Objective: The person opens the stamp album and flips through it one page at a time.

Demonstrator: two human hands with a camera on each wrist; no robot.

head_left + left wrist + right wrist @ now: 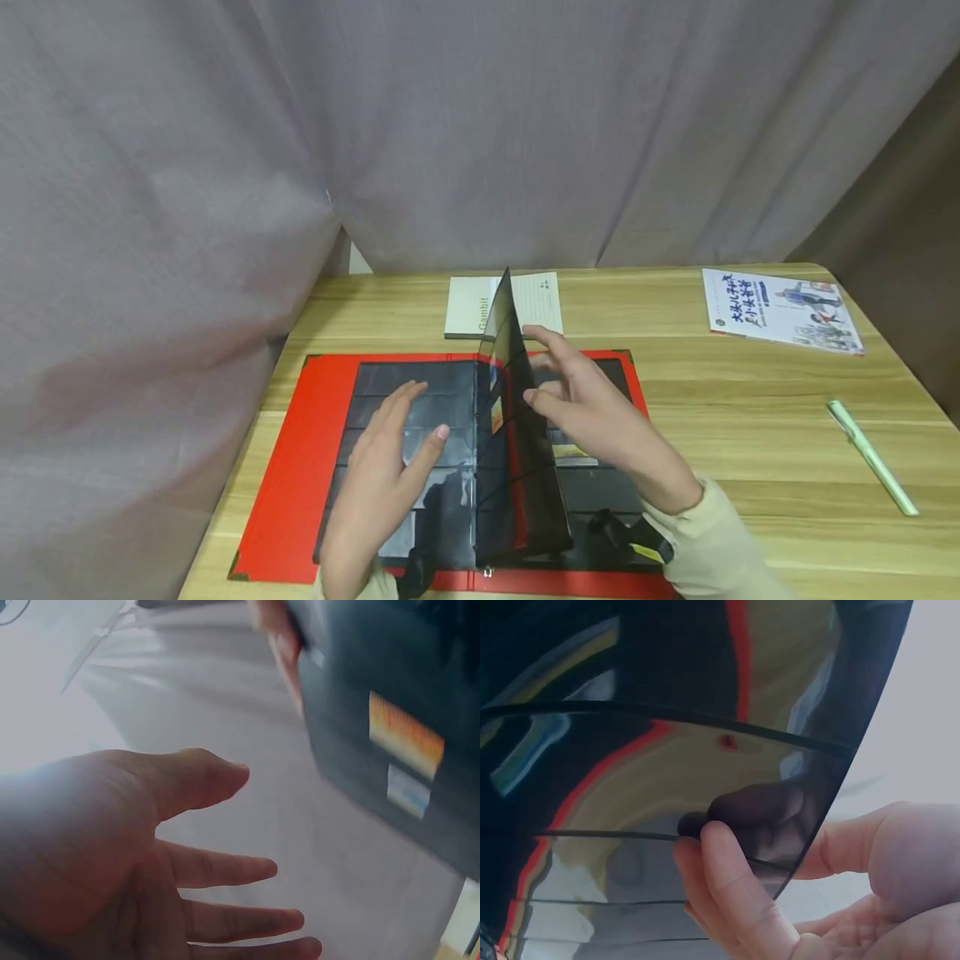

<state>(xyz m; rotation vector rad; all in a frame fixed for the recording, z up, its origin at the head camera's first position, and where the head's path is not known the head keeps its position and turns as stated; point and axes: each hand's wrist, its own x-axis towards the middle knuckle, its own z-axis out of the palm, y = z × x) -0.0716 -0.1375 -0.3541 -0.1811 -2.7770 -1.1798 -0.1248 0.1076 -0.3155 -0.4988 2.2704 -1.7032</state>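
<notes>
A stamp album with a red cover [273,492] lies spread on the table, its black pages divided into strip pockets. One black page [528,475] stands nearly upright at the middle. My right hand [592,404] pinches this page at its outer edge; in the right wrist view, fingers [739,881] lie against one face while the thumb passes behind the edge. An orange stamp [405,735] and a pale blue one [409,791] show on the page's left face. Fingers spread, my left hand [382,471] hovers over the left-hand page [442,400], holding nothing.
Behind the album lies a pale notebook [461,308] marked "Gambit", partly hidden by the raised page. A white illustrated booklet [783,312] is at the back right, with a light green pen [873,458] nearer. Grey curtain [480,133] hangs along the table's back and left.
</notes>
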